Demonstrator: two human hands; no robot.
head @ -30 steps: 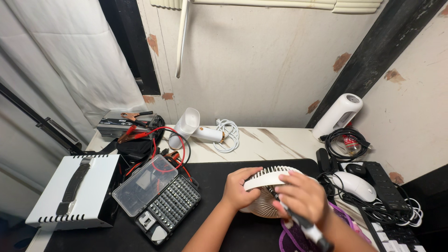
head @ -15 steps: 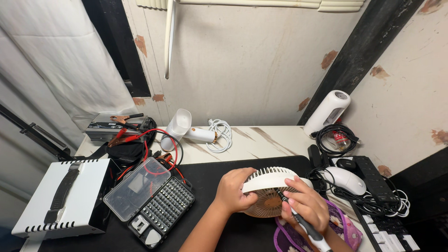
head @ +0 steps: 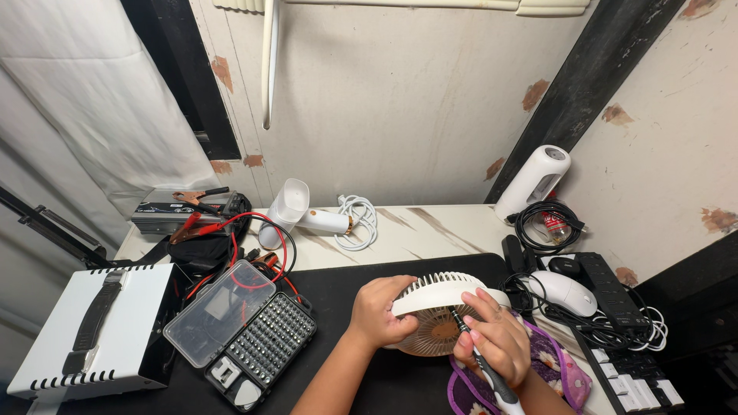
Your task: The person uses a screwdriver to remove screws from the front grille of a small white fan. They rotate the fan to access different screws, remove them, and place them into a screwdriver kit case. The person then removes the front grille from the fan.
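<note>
A small round white fan (head: 440, 295) lies tilted on the black mat (head: 338, 284), its beige underside facing me. My left hand (head: 378, 310) grips the fan's left rim. My right hand (head: 496, 344) holds a slim grey and white screwdriver (head: 486, 370) like a pen, its tip set against the fan's underside near the hub. Left of my hands sits an open case of screwdriver bits (head: 244, 335) with its clear lid folded back.
A white box with a black strap (head: 92, 329) stands at the left. Behind are clamp leads with red wires (head: 201, 223), a white handheld device (head: 296, 211) with its coiled cable, a white cylinder (head: 533, 181), a mouse (head: 567, 290), a black power strip (head: 607, 292) and a purple floral cloth (head: 555, 369).
The view has shifted slightly. My right hand has drawn back from covering the fan's rim, and the screwdriver tip now sits on the fan's underside. My left hand keeps its grip.
</note>
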